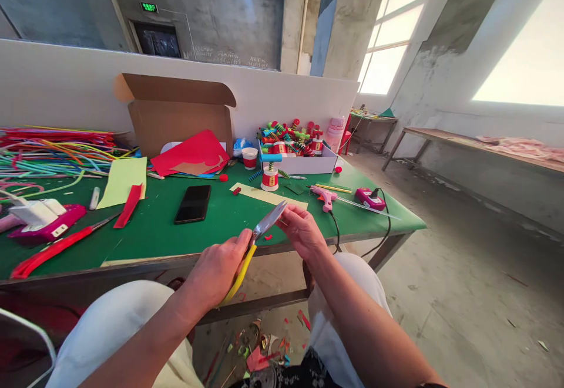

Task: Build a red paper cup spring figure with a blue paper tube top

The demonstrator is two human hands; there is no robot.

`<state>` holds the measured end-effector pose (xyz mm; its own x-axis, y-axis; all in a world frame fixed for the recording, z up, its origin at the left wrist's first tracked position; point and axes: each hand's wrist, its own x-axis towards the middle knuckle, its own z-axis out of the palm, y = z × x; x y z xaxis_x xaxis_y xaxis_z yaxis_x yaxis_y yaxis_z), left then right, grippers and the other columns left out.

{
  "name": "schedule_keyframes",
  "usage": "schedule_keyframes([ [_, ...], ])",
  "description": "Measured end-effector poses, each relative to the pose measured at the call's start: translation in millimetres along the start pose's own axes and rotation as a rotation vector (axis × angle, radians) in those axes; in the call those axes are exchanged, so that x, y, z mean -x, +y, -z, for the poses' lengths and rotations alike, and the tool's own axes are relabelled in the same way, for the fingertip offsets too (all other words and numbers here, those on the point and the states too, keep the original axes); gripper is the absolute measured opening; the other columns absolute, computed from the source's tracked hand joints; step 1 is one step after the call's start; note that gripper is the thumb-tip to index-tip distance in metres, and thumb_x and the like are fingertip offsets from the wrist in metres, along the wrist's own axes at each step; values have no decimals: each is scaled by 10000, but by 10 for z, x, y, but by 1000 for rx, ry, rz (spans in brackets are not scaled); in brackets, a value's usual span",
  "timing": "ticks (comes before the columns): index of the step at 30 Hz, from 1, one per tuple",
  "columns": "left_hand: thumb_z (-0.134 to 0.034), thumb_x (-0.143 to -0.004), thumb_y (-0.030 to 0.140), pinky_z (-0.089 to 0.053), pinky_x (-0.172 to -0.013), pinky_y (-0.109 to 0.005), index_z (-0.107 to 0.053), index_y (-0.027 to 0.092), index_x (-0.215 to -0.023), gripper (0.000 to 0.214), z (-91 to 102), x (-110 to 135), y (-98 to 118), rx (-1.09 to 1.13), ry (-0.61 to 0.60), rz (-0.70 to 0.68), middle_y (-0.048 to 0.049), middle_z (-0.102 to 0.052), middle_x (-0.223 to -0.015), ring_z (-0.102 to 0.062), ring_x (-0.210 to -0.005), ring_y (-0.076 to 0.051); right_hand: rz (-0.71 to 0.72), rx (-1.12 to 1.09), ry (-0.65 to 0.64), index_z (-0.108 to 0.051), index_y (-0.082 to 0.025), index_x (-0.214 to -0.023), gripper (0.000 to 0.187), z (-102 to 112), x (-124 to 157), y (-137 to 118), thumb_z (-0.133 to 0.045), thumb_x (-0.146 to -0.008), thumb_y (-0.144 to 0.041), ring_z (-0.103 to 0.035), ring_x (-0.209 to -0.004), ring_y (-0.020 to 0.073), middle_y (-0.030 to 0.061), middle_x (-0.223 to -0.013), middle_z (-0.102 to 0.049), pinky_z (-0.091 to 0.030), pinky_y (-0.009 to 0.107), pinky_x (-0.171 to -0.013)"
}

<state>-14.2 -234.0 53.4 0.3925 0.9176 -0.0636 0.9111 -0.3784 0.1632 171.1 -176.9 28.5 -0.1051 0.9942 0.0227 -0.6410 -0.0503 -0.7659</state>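
Observation:
My left hand [220, 267] is wrapped round the yellow handles of a pair of scissors [268, 222], whose blades point up and to the right over the table's front edge. At the blade tips, the fingers of my right hand [302, 228] are pinched together; whatever sits between them is too small to make out. Just beyond the blades lies a pale yellow paper strip [251, 196]. Behind it stands a small paper-cup figure [270, 178] with a red band, a blue top and coiled arms. A tiny red scrap [268, 237] rests near the table edge.
A pink glue gun [326, 196] and a purple power socket [370, 198] with cables lie at right. A white box [308, 165] holds several finished figures. At left are a black phone [192, 204], red-handled scissors [57, 251], a red strip [128, 206] and pipe cleaners [57, 153].

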Motion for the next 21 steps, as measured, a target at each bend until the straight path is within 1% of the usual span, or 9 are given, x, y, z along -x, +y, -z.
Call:
schedule_keyframes([
  [2,-323,-945,167,-423,-624,-332,-410,207,-1190,263,-7,1,-6,-4,9,-4,-83,-676,-930,-693,-847,-313,-4,2,1,-711,-170,-666,300,11,-5,1,-920,-498,-304,-618,-643,85,-19,-685,-693,-517,238,-749],
  [7,-332,-940,172,-415,-612,-325,-420,209,-1177,256,-38,7,-25,-10,28,-18,-80,-674,-902,-692,-826,-310,-5,14,-7,-715,-179,-677,264,26,-3,1,-903,-538,-302,-619,-649,90,-16,-702,-695,-516,250,-764],
  [15,-345,-922,145,-416,-612,-319,-423,206,-1179,275,3,20,-10,-26,-3,6,-83,-679,-893,-696,-821,-304,-3,24,13,-723,-178,-656,328,-5,4,-5,-932,-456,-334,-608,-631,81,-21,-670,-686,-519,234,-734],
  [21,-327,-929,164,-419,-609,-330,-443,197,-1171,270,-6,31,-23,-34,9,-2,-86,-674,-838,-695,-793,-313,27,74,17,-727,-182,-659,331,7,-4,-16,-920,-470,-373,-596,-615,85,-19,-625,-671,-511,240,-724],
])
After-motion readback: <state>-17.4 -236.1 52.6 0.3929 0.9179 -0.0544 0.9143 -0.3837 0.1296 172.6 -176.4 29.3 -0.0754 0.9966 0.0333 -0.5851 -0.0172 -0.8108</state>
